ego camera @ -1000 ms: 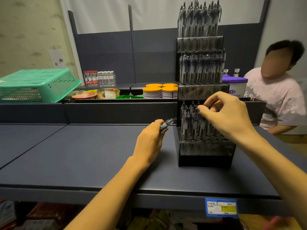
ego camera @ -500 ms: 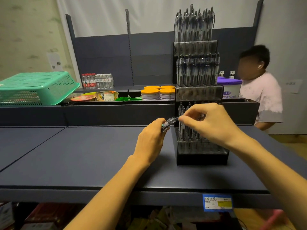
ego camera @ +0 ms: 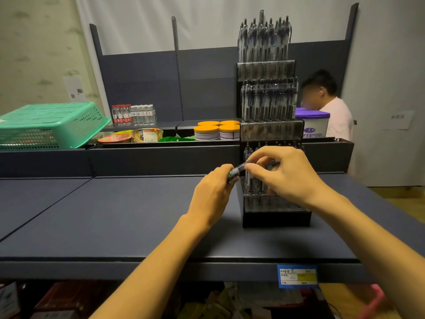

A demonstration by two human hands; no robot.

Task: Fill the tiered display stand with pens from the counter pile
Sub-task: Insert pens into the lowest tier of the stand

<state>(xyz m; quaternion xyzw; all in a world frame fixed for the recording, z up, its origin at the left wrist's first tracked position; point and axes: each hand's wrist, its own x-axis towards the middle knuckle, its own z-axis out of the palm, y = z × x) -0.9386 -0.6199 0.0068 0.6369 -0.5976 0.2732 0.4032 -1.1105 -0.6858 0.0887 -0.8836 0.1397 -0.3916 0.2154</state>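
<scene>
The left hand [ego camera: 212,192] grips a few pens [ego camera: 238,169] in curled fingers, and the right hand [ego camera: 282,173] pinches one pen's tip, just before the stand [ego camera: 276,217].

Two hands are in view, the left hand [ego camera: 212,192] and the right hand [ego camera: 284,174], meeting on a small bunch of pens [ego camera: 238,169] whose number cannot be told. One display stand [ego camera: 271,134] has three tiers; its pens are too many and too crowded to count. Four orange-lidded jars [ego camera: 215,132] sit behind the counter [ego camera: 115,215]. There is one green basket [ego camera: 50,125], one purple-lidded tub [ego camera: 314,124], one blue price tag [ego camera: 297,276] and one other person [ego camera: 331,107]. The small water bottles [ego camera: 134,115] are too blurred to count.
</scene>
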